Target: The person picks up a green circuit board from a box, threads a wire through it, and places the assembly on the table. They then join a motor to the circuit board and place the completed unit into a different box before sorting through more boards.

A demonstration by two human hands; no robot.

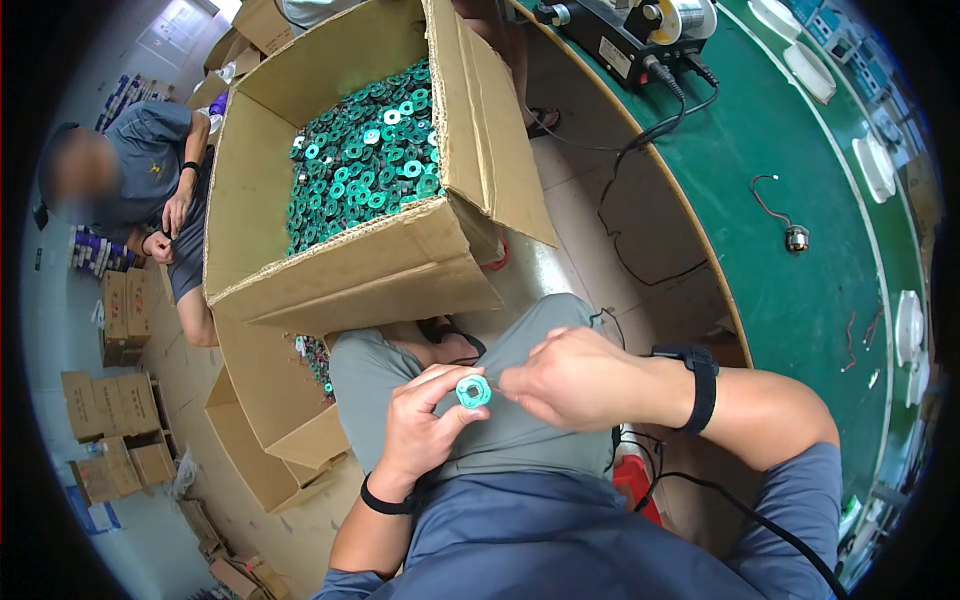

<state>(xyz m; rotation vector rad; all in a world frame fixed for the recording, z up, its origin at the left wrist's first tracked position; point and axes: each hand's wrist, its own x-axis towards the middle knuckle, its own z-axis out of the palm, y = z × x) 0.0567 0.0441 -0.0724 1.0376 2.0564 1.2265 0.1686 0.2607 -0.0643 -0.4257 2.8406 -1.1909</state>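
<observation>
Between the thumb and fingers of my left hand (424, 418) is a small round motor part (473, 392), green with a dark square centre, held above my lap with its flat face up. My right hand (565, 375) is closed in a pinch just to the right of it, the fingertips close to its edge. Something thin seems to run between those fingertips and the part, too fine to make out. Beyond my knees stands a large open cardboard box (375, 265) holding a heap of similar green round parts (365, 150).
A lower carton (290, 440) sits under the big box. To the right a green workbench (740, 190) carries a black machine with a wire spool (640, 45), a small motor with leads (796, 238) and white trays (873, 168). Cables hang nearby. Another person (150, 170) sits at the left.
</observation>
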